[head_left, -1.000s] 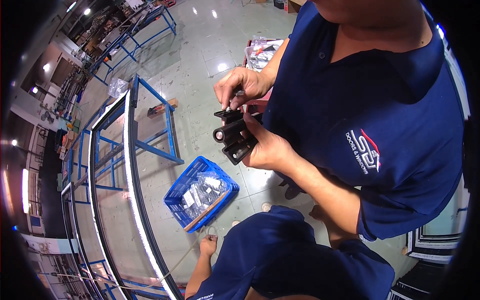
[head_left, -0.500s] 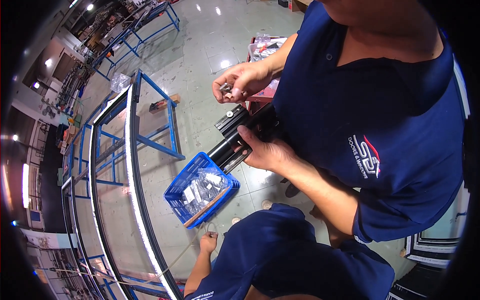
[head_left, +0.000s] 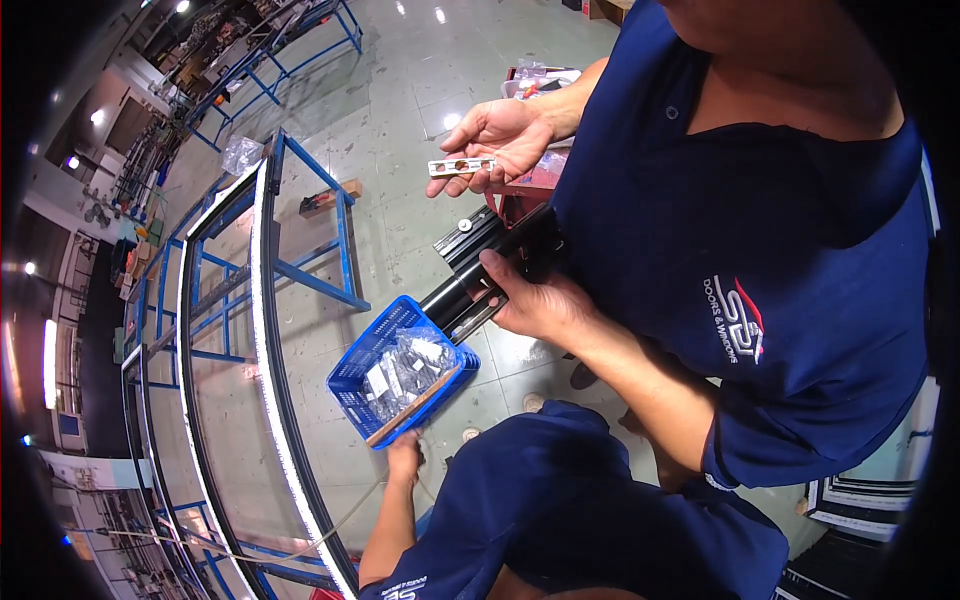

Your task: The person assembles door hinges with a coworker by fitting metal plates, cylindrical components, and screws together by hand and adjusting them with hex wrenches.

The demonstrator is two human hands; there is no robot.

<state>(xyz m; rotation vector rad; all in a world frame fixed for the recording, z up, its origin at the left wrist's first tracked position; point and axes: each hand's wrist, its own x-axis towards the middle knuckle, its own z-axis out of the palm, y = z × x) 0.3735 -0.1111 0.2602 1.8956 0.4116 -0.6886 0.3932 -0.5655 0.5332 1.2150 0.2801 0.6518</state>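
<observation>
My left hand [head_left: 405, 456] is closed on the near rim of a blue plastic basket [head_left: 350, 430]; its fingertips are hidden. Clear bags of small parts [head_left: 410, 370] and a brown strip [head_left: 418, 408] lie in the basket. My right hand [head_left: 635, 426] is in dark shadow behind a co-worker's forearm, its fingers not readable. Facing left, the co-worker grips black metal profiles [head_left: 448, 297] whose ends reach over the basket. The co-worker's other hand [head_left: 510, 135] lies palm up with a small silver slotted plate [head_left: 462, 166] across the fingers.
A long black-and-white frame [head_left: 262, 300] rests on blue metal stands [head_left: 345, 240] at left. A pale cord [head_left: 345, 518] runs past my left wrist. Behind the co-worker's hands stands a red cart [head_left: 530, 190] with parts. More frames [head_left: 850, 500] lie at lower right.
My left hand has risen from below the basket to its near rim. The co-worker's upper hand has opened out, showing the silver plate; the black profiles have barely moved.
</observation>
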